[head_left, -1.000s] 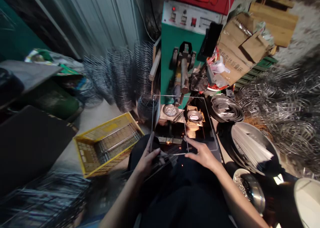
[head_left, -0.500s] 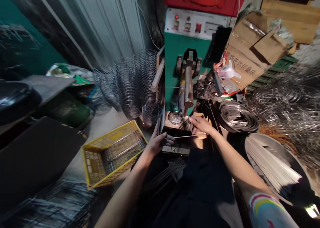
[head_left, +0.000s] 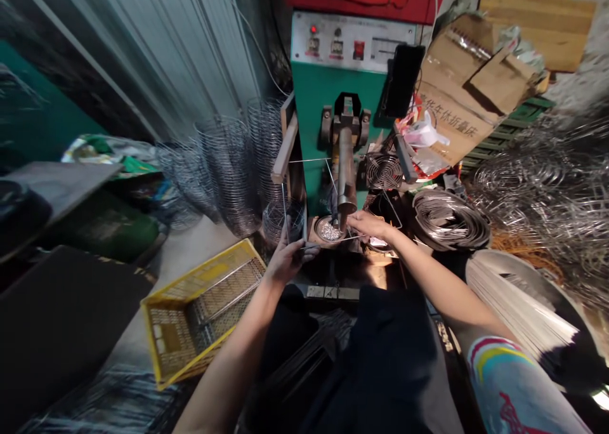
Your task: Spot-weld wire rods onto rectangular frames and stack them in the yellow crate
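A thin wire frame [head_left: 285,207] stands in front of the green machine [head_left: 314,117]. My left hand [head_left: 288,256] is closed on its lower left corner. At the frame's lower right side, my right hand [head_left: 367,224] pinches something too small to make out, close under the tip of the metal cylinder [head_left: 347,174]. Between my hands, a round dish [head_left: 329,230] holds small shiny pieces. The wire's lower edge runs just past this dish.
A yellow crate [head_left: 204,269] with metal rods lies at the left. Wire coils [head_left: 223,174] are stacked behind it. Flat metal loops [head_left: 450,221] and a basin [head_left: 566,294] of strips lie at the right. A cardboard box [head_left: 451,113] leans behind.
Both hands and the wire frame have moved closer to the machine, and the frame's lower edge is now beside the dish. The whole view has shifted slightly.
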The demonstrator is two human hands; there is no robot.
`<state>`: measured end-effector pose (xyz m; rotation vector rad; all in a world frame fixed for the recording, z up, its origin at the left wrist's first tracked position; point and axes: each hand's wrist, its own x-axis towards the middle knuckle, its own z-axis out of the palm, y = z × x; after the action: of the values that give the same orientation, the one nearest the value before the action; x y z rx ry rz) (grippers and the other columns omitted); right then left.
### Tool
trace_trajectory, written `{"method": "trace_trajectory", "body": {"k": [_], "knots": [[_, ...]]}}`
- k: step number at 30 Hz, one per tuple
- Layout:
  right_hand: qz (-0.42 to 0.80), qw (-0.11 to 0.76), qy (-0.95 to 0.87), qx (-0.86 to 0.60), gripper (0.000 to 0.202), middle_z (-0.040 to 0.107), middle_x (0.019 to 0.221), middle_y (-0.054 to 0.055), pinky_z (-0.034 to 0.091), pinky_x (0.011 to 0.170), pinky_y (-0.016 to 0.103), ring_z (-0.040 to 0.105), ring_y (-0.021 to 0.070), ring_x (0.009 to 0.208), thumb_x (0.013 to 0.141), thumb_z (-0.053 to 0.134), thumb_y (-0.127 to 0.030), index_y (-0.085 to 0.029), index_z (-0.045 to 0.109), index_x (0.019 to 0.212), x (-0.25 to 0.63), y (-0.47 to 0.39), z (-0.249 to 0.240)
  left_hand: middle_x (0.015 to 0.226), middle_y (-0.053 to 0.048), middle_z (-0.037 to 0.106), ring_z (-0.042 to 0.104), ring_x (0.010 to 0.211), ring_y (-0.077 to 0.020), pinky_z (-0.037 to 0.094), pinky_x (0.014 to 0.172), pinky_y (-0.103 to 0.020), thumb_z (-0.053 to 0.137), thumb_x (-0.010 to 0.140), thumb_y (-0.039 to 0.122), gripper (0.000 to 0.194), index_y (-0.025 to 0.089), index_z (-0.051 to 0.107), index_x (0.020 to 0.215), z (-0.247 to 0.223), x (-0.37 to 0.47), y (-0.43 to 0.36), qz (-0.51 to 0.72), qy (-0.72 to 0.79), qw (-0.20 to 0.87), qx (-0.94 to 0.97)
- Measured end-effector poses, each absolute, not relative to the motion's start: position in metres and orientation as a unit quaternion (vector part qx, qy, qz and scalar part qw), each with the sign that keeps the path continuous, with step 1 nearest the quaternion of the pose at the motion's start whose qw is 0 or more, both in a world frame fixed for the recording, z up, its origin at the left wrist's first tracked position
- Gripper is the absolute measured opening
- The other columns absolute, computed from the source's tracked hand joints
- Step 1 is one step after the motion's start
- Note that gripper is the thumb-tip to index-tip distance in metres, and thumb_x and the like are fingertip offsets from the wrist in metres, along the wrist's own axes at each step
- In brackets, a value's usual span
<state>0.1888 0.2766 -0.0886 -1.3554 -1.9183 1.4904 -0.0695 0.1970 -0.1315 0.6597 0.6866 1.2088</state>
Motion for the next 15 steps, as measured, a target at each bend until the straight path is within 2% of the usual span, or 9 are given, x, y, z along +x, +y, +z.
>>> {"method": "trace_trajectory", "body": {"k": [5,11,15], "knots": [[0.538,0.191,-0.653,-0.498,0.025,0.040,0.044,-0.009,0.030,0.027,0.015,0.042,0.0073,0.031,0.093,0.056,-0.040,-0.020,0.050,0.078,0.181,0.278,-0.077,0.073,-0.005,0.073,0.073,0.064,-0.0195,0.057,0.052,-0.023,0.062,0.084,0.007,0.080,0.019,0.025,0.153,-0.127,-0.073,0.204,0.551,0.320,0.711,0.297],[0.543,0.206,-0.649,-0.492,0.026,0.040,0.041,-0.010,0.032,0.029,0.014,0.042,0.0068,0.031,0.089,0.061,-0.039,-0.020,0.050,0.076,0.178,0.279,-0.072,0.070,-0.006,0.072,0.071,0.062,-0.0187,0.056,0.051,-0.021,0.062,0.082,0.007,0.080,0.017,0.025,0.153,-0.124,-0.076,0.207,0.553,0.316,0.706,0.308],[0.522,0.165,-0.673,-0.497,0.027,0.045,0.045,-0.007,0.035,0.031,0.015,0.052,0.0093,0.036,0.092,0.054,-0.040,-0.017,0.057,0.077,0.175,0.280,-0.072,0.068,-0.007,0.071,0.069,0.058,-0.0182,0.053,0.049,-0.021,0.062,0.081,0.006,0.082,0.014,0.024,0.153,-0.124,-0.078,0.205,0.551,0.316,0.715,0.294]]}}
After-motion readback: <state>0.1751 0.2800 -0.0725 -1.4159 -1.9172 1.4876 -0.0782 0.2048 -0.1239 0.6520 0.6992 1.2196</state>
